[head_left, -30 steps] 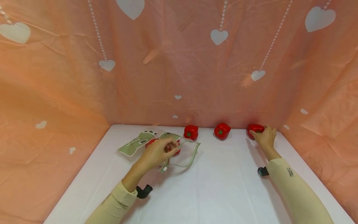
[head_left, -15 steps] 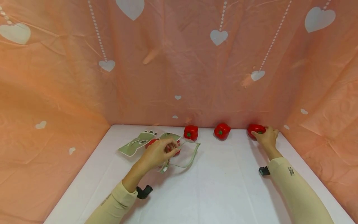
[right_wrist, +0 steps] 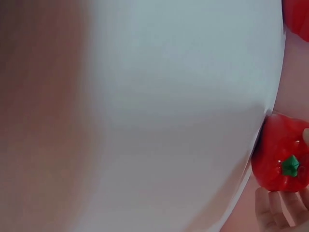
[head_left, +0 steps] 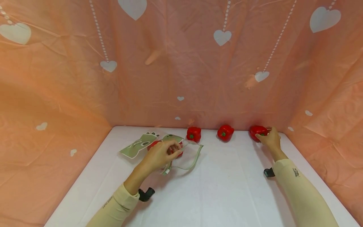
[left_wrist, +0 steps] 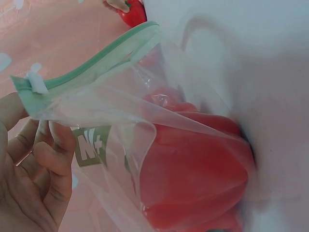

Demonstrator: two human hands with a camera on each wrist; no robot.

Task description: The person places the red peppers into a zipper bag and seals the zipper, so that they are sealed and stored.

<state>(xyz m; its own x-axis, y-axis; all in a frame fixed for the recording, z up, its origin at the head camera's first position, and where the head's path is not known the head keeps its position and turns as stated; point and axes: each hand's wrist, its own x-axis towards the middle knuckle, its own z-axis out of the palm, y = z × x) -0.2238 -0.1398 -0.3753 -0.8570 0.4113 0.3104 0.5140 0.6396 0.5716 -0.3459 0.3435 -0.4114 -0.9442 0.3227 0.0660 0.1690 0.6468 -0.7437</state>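
Note:
At the left of the head view my left hand (head_left: 159,156) holds the edge of a clear zipper bag (head_left: 195,159) with green print. In the left wrist view its fingers are curled at the slider end of the green zip strip (left_wrist: 104,54), and the bag's mouth gapes. Red bell peppers (left_wrist: 198,166) show through the film inside. Far to the right, my right hand (head_left: 272,141) grips another red bell pepper (head_left: 256,133) at the table's back edge. The right wrist view has this pepper's green stem (right_wrist: 290,166) between thumb and fingers.
Two more red bell peppers, one near the bag (head_left: 193,134) and one farther right (head_left: 225,132), stand along the back edge of the white table (head_left: 215,189). An orange curtain (head_left: 198,78) with white hearts rises behind and on both sides.
My right hand has shifted slightly, and the pepper in it has turned and moved a little, its stem side now more toward the hand. The left hand and bag stay put.

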